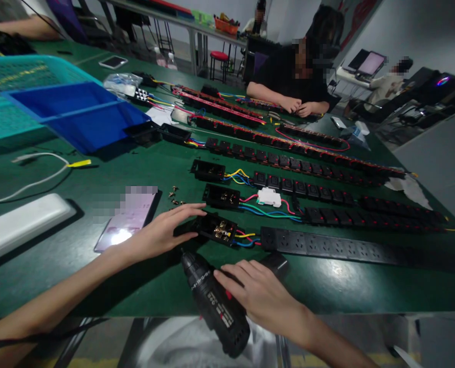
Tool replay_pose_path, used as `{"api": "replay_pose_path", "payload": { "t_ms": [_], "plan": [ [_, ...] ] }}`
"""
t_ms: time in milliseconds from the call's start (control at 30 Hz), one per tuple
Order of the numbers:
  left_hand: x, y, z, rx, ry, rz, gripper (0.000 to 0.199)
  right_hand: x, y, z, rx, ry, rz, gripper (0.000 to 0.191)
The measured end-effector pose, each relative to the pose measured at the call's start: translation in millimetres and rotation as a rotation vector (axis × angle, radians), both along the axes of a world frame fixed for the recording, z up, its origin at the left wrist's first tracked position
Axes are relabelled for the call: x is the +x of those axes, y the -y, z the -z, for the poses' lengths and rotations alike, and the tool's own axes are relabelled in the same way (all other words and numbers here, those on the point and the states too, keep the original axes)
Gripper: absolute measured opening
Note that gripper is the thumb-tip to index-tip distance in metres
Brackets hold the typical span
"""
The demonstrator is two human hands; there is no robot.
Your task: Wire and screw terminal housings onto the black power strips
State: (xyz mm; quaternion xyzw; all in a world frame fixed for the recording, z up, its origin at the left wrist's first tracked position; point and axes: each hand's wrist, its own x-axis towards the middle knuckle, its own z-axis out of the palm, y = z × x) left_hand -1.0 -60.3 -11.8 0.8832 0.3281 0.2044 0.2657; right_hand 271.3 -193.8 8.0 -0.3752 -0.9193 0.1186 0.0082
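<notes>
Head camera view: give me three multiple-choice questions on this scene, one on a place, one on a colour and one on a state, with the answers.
1. Where is the right hand relative to the black cordless drill?
A. Resting on it
B. Beside it, not touching
C. Underneath it

2. What colour is the small module?
A. Red
B. Blue
C. White

3. What state is the black socket box by the left hand in?
A. Lid closed
B. Open
C. Upside down

Answers:
1. A, the fingers lie over the drill's body.
2. C, its casing shows white.
3. B, brass terminals show inside.
</notes>
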Motion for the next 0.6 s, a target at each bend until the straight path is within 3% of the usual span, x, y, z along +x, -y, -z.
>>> {"api": "replay_pose_path", "payload": {
  "t_ms": [233,367,467,600],
  "plan": [
    [2,-4,0.3,-0.024,0.003,-0.015,0.044,5,-4,-6.8,-0.132,-0.006,-0.043,0.063],
    [-11,-16,-6.1,0.013,-0.034,-0.076,0.048,5,-3,-9.9,-0.144,-0.019,-0.033,0.06],
    [-26,-31,-10.2,0.124,-0.159,-0.155,0.034,3,-1,-9.9,-0.135,-0.033,-0.011,0.058],
    [-40,-47,-5.9,0.212,-0.377,-0.131,0.031,3,3,-8.6,-0.108,-0.036,0.003,0.054]
  ]
}}
